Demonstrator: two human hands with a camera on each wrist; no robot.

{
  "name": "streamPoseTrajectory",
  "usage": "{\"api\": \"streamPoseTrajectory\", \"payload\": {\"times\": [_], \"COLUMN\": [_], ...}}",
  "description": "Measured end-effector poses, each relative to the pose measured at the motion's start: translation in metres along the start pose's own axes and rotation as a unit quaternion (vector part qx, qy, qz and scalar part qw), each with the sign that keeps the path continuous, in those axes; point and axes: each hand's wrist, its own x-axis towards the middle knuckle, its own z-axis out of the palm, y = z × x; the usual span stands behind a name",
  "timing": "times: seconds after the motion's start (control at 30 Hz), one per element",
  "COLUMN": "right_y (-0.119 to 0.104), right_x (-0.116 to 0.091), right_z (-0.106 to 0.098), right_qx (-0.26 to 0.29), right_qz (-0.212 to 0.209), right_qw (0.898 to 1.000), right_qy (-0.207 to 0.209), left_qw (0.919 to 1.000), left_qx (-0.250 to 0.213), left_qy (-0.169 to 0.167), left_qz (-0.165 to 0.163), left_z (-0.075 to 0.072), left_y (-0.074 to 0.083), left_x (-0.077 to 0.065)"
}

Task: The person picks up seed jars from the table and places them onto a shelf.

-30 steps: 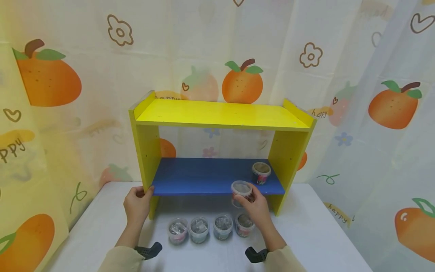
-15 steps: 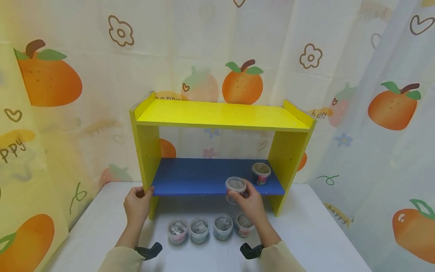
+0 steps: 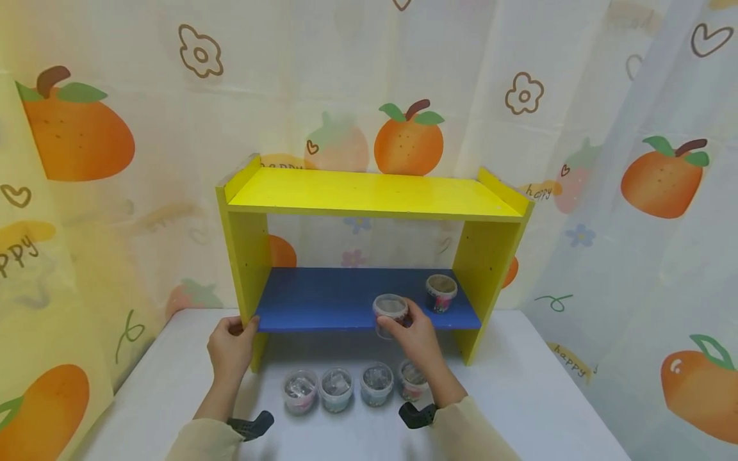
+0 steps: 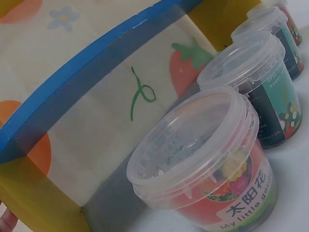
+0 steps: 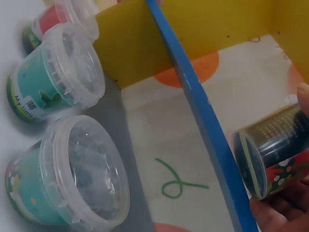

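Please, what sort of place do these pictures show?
Probably an indoor corner arranged for tabletop work: a fruit-printed curtain hangs behind a white table, and a yellow-and-blue shelf stands on it.

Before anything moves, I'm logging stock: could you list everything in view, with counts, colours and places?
Fruit-print curtain: 1, pale, behind
Cloth-covered table: 1, white, below
Open two-tier shelf: 1, yellow with blue lower board, on the table
Red-labelled round plastic tubs: 2, clear-rimmed, ends of the table row
Teal-labelled round plastic tubs: 2, clear-rimmed, middle of that row
Shelved round plastic tub: 1, dark and pink, board's right end
Held round plastic tub: 1, red and black, by the board's front edge
Left hand: 1, bare, gripping shelf's left side
Right hand: 1, bare, holding tub
Sleeves: 2, beige
Wrist devices: 2, black, at the wrists
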Motion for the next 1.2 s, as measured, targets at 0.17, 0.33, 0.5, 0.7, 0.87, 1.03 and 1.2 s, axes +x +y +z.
{"api": "streamPoseTrajectory", "payload": {"times": [0.17, 0.33, 0.5, 0.7, 0.87, 1.03, 1.2], "right_y": [-0.001, -0.002, -0.004, -0.006, -0.008, -0.01, -0.012], "right_x": [0.005, 0.01, 0.016, 0.021, 0.026, 0.031, 0.036], "right_z": [0.006, 0.012, 0.017, 0.022, 0.026, 0.029, 0.033], "right_qx": [-0.02, -0.037, -0.049, -0.067, -0.075, -0.072, -0.073], "right_qz": [-0.013, -0.019, -0.021, -0.021, -0.012, -0.005, -0.008], "right_qw": [1.0, 0.999, 0.999, 0.998, 0.997, 0.997, 0.997], "right_qy": [0.005, 0.006, -0.001, -0.009, -0.012, -0.018, -0.022], "left_qw": [1.0, 0.9999, 1.0, 0.9999, 1.0, 1.0, 1.0], "left_qx": [-0.001, 0.001, 0.002, 0.004, 0.004, 0.005, 0.003], "left_qy": [-0.008, -0.009, -0.002, -0.002, 0.002, 0.002, 0.002], "left_qz": [-0.004, -0.01, -0.009, -0.01, -0.003, 0.0, 0.0], "left_z": [-0.001, -0.001, -0.002, -0.002, -0.002, -0.002, -0.001], "left_y": [-0.002, -0.003, -0.003, -0.002, -0.001, 0.001, 0.0], "left_x": [-0.001, -0.002, 0.0, 0.002, 0.002, 0.001, 0.0]}}
